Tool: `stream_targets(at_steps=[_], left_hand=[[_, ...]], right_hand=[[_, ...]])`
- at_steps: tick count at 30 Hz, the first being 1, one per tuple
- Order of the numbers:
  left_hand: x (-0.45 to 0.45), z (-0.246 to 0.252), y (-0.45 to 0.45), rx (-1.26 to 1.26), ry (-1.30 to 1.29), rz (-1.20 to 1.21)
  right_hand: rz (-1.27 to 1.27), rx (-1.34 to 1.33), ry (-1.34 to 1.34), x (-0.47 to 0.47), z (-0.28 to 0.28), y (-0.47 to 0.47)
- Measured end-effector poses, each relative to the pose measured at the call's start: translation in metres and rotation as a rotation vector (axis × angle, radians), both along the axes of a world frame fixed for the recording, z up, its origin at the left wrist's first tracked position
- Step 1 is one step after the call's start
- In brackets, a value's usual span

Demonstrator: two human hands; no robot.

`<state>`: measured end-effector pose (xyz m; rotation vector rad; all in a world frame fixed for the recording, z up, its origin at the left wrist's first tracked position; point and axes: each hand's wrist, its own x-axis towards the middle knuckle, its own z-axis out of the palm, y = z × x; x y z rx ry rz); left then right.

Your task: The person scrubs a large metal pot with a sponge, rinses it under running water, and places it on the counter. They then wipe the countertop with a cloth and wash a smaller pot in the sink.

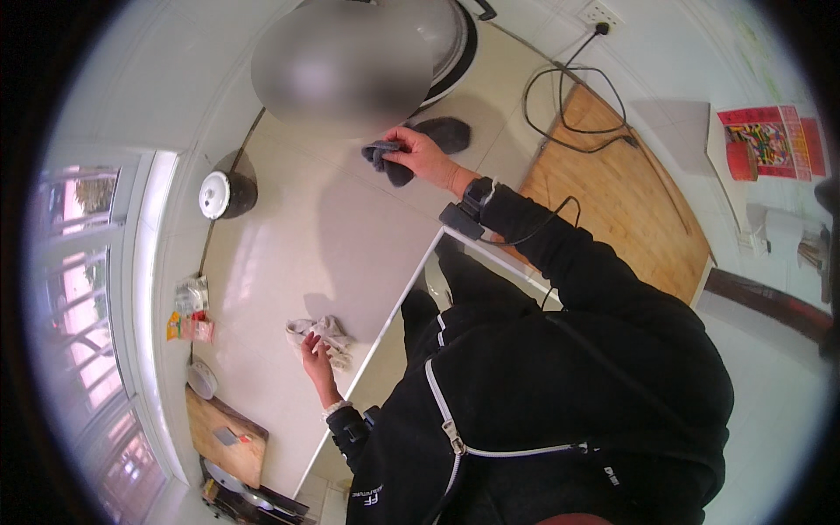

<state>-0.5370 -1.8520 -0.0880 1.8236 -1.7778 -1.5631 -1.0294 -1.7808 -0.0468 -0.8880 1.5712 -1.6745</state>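
Observation:
My right hand (420,157) grips a dark grey cloth (392,164), bunched between thumb and fingers above the pale tiled counter (275,262). Just behind that hand lies a dark rounded item (449,133), perhaps another cloth. My left hand (317,364) is at the counter's front edge, its fingers apart and partly curled. It overlaps a crumpled whitish cloth (335,331) in the view; whether the fingertips touch it is unclear. Both wrists carry black straps with small devices.
A large round pan (453,46) stands at the back, partly behind a blurred patch. On the right is a big wooden board (590,177) with a black cable (577,69) looped over it. Along the window side are a lidded pot (226,195), packets (191,308), a white bowl (202,380) and a cutting board (230,433).

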Motion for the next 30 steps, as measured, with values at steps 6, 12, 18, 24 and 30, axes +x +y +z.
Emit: stream_targets(at_steps=[6, 12, 18, 24, 30], left_hand=[[0.035, -0.006, 0.02, -0.023, -0.011, 0.136], [0.054, -0.04, 0.039, -0.264, -0.161, 0.042], [0.041, -0.065, 0.04, -0.478, -0.364, -0.007], [0.025, -0.069, 0.022, -0.553, -0.514, 0.019], [0.083, -0.066, -0.006, -0.418, -0.27, -0.03]], right_hand=[[0.18, 0.046, -0.436, 0.011, -0.024, -0.004], [0.37, 0.396, 0.81, 0.018, -0.083, 0.012], [0.568, 0.59, 0.878, 0.129, -0.123, -0.041], [0.43, 0.669, 1.047, 0.229, -0.135, -0.12], [0.555, 0.493, 1.113, 0.344, -0.153, -0.242]])
